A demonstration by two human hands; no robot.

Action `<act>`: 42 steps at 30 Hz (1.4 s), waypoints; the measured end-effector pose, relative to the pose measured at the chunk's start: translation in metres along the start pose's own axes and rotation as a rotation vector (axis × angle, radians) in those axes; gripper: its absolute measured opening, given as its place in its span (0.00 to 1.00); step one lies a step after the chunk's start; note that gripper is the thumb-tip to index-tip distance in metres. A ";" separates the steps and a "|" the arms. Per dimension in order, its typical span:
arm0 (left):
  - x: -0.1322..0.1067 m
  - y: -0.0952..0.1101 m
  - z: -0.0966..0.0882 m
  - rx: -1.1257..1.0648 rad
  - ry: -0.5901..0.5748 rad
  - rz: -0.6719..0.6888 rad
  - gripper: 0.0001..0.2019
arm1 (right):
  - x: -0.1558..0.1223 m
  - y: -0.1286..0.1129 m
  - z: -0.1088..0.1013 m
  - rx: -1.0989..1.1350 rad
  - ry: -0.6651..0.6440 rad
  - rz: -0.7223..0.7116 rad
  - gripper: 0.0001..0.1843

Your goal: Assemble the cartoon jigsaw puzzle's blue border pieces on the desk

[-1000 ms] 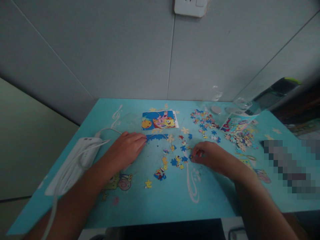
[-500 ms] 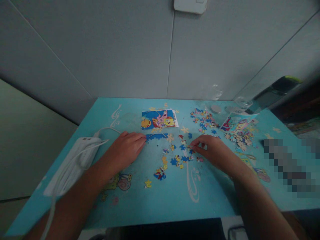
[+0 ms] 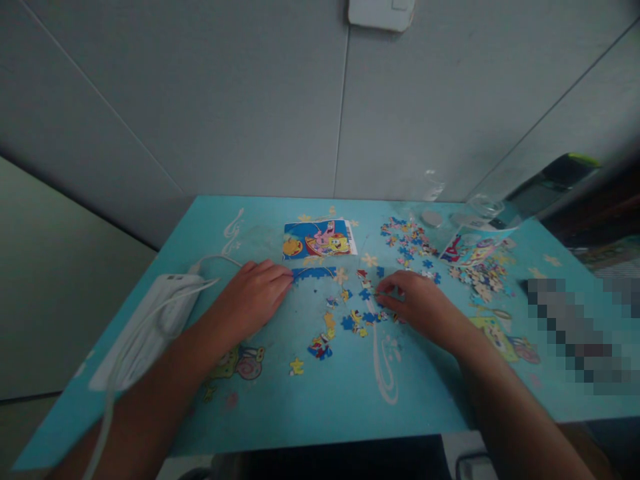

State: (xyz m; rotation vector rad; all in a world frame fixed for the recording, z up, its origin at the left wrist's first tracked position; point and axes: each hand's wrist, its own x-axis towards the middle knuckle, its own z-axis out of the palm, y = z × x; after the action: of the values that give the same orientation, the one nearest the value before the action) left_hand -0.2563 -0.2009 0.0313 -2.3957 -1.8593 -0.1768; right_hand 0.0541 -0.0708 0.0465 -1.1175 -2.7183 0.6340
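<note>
My left hand [image 3: 263,287] rests on the table, its fingers curled together at the left end of a strip of joined blue puzzle pieces [image 3: 315,273]. What lies under the palm is hidden. To the right, my right hand [image 3: 407,293] is closed in a pinch over loose puzzle pieces [image 3: 356,323], with a small blue puzzle piece [image 3: 366,294] at its fingertips; the hand covers part of the group. A small joined cluster [image 3: 320,347] and a yellow puzzle piece [image 3: 297,367] lie nearer to me. Behind the strip is a cartoon picture card [image 3: 320,239].
Two more heaps of pieces, a mixed heap [image 3: 407,237] and a paler heap [image 3: 483,277], lie at the right by a bent picture sheet [image 3: 470,245]. A clear plastic container [image 3: 485,207] stands behind. At left is a white power strip [image 3: 150,327] with cables. A wall [image 3: 270,100] closes the back.
My right hand has shifted slightly left and down among the loose pieces, uncovering pieces behind its knuckles. My left hand stays at the strip.
</note>
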 end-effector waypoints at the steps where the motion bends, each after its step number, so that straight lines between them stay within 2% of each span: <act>1: 0.000 0.000 0.000 -0.005 0.003 -0.001 0.15 | 0.000 0.000 0.000 0.001 0.003 0.007 0.07; 13: 0.000 0.000 0.000 -0.003 0.002 0.007 0.14 | 0.001 0.002 0.005 -0.021 0.001 0.023 0.06; 23: -0.001 -0.001 0.001 -0.009 0.008 0.018 0.14 | 0.001 0.002 0.001 -0.067 0.031 0.030 0.08; 26: 0.000 -0.001 0.001 0.010 0.001 0.022 0.14 | 0.000 -0.004 -0.001 0.005 0.018 -0.038 0.06; 29: 0.000 -0.001 0.001 0.044 -0.013 0.030 0.13 | -0.003 -0.019 0.001 0.111 -0.058 -0.187 0.07; 32: 0.000 -0.001 0.000 0.071 -0.023 0.031 0.13 | -0.007 -0.035 0.009 0.105 -0.123 -0.318 0.09; 37: -0.001 0.000 -0.001 0.075 -0.040 0.031 0.11 | -0.009 -0.042 0.019 0.029 -0.133 -0.341 0.09; 42: -0.001 0.000 0.000 0.058 -0.028 0.024 0.12 | -0.006 -0.038 0.019 0.070 -0.099 -0.331 0.07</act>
State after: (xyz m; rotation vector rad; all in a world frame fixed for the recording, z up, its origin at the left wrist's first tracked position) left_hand -0.2562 -0.2021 0.0313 -2.3932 -1.8197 -0.0864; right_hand 0.0291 -0.1056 0.0464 -0.6136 -2.8447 0.7404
